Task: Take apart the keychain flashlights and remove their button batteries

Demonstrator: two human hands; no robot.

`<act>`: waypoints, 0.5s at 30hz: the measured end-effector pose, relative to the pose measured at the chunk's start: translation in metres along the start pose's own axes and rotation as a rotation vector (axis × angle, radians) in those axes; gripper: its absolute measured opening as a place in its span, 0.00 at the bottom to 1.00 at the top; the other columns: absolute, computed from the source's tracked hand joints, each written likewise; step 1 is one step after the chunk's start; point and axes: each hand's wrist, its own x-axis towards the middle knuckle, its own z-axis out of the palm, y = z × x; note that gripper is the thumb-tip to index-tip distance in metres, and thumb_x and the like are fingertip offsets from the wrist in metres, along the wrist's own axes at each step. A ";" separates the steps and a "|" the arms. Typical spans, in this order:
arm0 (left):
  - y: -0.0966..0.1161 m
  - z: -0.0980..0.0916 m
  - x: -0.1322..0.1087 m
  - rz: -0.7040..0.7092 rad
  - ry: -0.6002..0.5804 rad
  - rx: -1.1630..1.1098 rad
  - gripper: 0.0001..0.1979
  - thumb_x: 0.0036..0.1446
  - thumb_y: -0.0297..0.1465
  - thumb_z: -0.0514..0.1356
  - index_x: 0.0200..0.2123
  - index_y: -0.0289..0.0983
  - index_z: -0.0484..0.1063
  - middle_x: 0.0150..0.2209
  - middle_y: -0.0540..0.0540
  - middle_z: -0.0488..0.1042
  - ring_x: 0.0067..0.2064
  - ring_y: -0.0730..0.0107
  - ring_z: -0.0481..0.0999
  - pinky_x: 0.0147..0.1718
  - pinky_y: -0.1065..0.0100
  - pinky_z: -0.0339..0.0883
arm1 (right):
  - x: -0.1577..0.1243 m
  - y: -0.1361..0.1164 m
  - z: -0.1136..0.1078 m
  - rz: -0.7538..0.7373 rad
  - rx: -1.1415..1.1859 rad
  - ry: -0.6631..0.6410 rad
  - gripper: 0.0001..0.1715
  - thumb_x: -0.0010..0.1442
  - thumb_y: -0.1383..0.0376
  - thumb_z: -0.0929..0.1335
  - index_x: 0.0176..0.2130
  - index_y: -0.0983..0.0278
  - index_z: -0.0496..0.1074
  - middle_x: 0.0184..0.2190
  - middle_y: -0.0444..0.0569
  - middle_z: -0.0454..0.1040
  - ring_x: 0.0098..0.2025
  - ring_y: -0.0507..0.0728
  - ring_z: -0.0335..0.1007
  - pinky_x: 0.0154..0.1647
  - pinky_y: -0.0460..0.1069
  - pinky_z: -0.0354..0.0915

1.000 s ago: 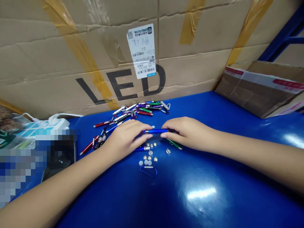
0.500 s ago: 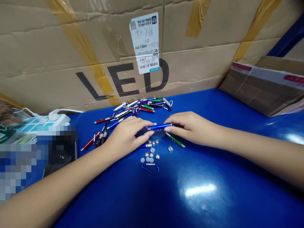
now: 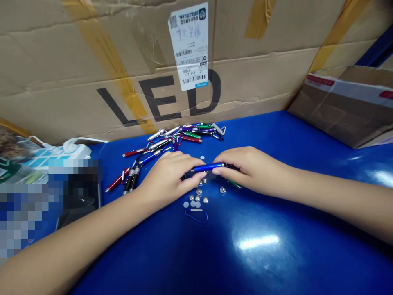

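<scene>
Between my two hands a slim blue penlight (image 3: 209, 167) is held level above the table. My left hand (image 3: 175, 174) is closed, thumb and forefinger pinching the tube towards its left end. My right hand (image 3: 241, 164) has its fingers closed on the right end, which is partly hidden. A green penlight (image 3: 236, 184) lies partly covered below my right hand. Several button cells (image 3: 198, 198) and small pale discs (image 3: 186, 204) are scattered below the hands. Nearer me rests a blue carabiner clip (image 3: 196, 216).
A pile of coloured penlights with clips (image 3: 187, 133) lies against a large cardboard box (image 3: 116, 73). More penlights, red (image 3: 118, 180) and black (image 3: 132, 180), lie to the left, near a power strip (image 3: 72, 155). An opened carton (image 3: 344, 106) stands at right on the blue table (image 3: 276, 246).
My left thumb and forefinger have shifted right along the blue penlight, closer to my right hand. The green penlight below is now more covered by my right hand. The view has shifted slightly.
</scene>
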 end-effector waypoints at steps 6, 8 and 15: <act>-0.001 0.001 0.000 -0.005 0.003 -0.023 0.09 0.61 0.34 0.60 0.42 0.37 0.76 0.34 0.48 0.79 0.36 0.66 0.76 0.37 0.65 0.64 | 0.000 -0.001 0.001 0.007 -0.019 -0.016 0.20 0.67 0.56 0.60 0.37 0.65 0.74 0.33 0.49 0.76 0.32 0.53 0.69 0.34 0.47 0.58; -0.001 0.001 -0.001 -0.006 0.001 -0.023 0.09 0.60 0.34 0.60 0.41 0.37 0.76 0.34 0.48 0.79 0.36 0.67 0.76 0.37 0.65 0.64 | 0.000 -0.002 0.001 0.007 -0.022 -0.017 0.20 0.68 0.56 0.60 0.36 0.66 0.73 0.32 0.49 0.76 0.31 0.53 0.69 0.34 0.47 0.58; -0.003 0.003 -0.002 -0.012 0.013 -0.029 0.09 0.60 0.34 0.61 0.41 0.38 0.76 0.34 0.49 0.79 0.36 0.67 0.76 0.38 0.65 0.64 | -0.001 -0.002 0.001 0.039 -0.016 -0.015 0.19 0.67 0.56 0.61 0.39 0.65 0.74 0.35 0.49 0.77 0.34 0.53 0.70 0.36 0.47 0.58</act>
